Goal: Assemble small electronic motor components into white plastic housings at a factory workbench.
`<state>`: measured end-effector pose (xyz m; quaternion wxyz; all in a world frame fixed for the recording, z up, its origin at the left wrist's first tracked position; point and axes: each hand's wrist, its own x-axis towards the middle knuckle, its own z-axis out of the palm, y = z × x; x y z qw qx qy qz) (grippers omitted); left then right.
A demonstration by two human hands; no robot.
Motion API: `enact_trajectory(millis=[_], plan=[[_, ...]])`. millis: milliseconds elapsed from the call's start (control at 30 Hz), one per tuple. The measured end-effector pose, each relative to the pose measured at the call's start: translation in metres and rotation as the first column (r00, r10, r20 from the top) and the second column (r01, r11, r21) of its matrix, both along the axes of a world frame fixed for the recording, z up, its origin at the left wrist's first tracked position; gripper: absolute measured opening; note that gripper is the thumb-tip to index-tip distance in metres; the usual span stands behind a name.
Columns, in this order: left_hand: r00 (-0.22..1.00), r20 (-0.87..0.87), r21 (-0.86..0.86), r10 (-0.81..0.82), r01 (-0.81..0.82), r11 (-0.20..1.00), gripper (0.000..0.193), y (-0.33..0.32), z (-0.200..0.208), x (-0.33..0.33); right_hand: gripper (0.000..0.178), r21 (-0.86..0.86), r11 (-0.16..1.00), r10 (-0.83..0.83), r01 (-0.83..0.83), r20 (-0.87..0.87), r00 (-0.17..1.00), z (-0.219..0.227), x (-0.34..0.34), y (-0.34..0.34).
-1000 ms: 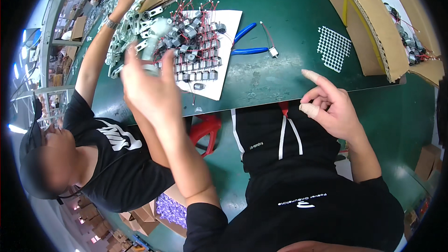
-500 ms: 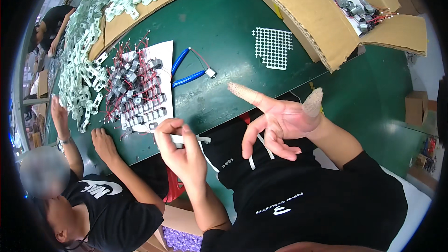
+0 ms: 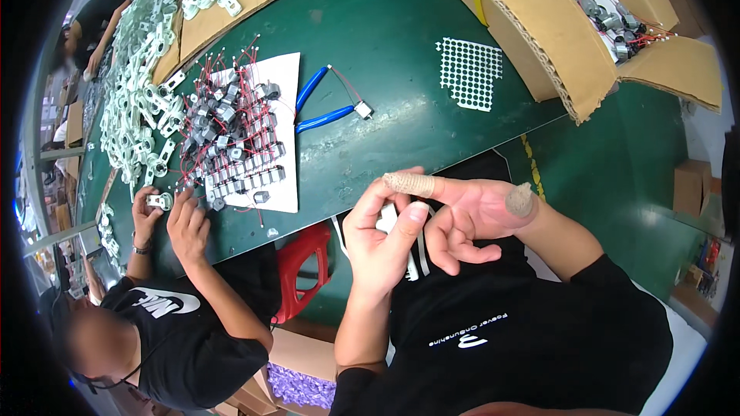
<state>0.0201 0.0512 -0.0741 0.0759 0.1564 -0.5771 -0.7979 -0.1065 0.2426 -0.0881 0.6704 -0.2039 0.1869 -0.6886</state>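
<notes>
My left hand (image 3: 378, 243) is closed round a small white plastic part (image 3: 387, 218), mostly covered by the fingers. Beside it, my right hand (image 3: 482, 219) has wrappings on its thumb and index finger. That index finger stretches across to the left fingertips; whether it presses on the part is hard to see. The other right fingers are loosely bent with nothing visible in them. On the green table (image 3: 385, 54) ahead, blue-handled pliers (image 3: 324, 119) lie with a small wired motor (image 3: 363, 110) at one handle's tip.
Many small motors with red wires (image 3: 223, 131) lie on a white sheet (image 3: 287, 177). Pale plastic parts (image 3: 127, 127) are heaped further left. A sheet of round black dots (image 3: 470, 73) lies near a cardboard box (image 3: 524, 38). At left, a co-worker's hands (image 3: 187, 223) handle a pale part.
My left hand has moved right with the white part, meeting my right index finger. The co-worker's hands have come together round a pale part. The view has shifted slightly.
</notes>
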Motion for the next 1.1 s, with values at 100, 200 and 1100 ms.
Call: enact_trajectory(millis=[100,200,1100], plan=[[0.999,0.049,0.084,-0.011,0.007,0.996,0.019,0.002,0.001,-0.002,0.156,0.005,0.999,0.035,-0.035,0.006,0.999,0.000,0.004,-0.001],[1.000,0.025,0.078,-0.004,0.002,0.997,0.012,0.004,0.005,-0.003,0.155,-0.029,0.996,0.082,-0.080,0.070,0.994,-0.002,0.009,0.001],[0.970,0.129,-0.154,0.209,-0.188,0.970,0.040,-0.008,-0.002,0.032,0.027,-0.032,0.467,-0.319,0.884,-0.938,0.135,0.001,-0.080,-0.073]])
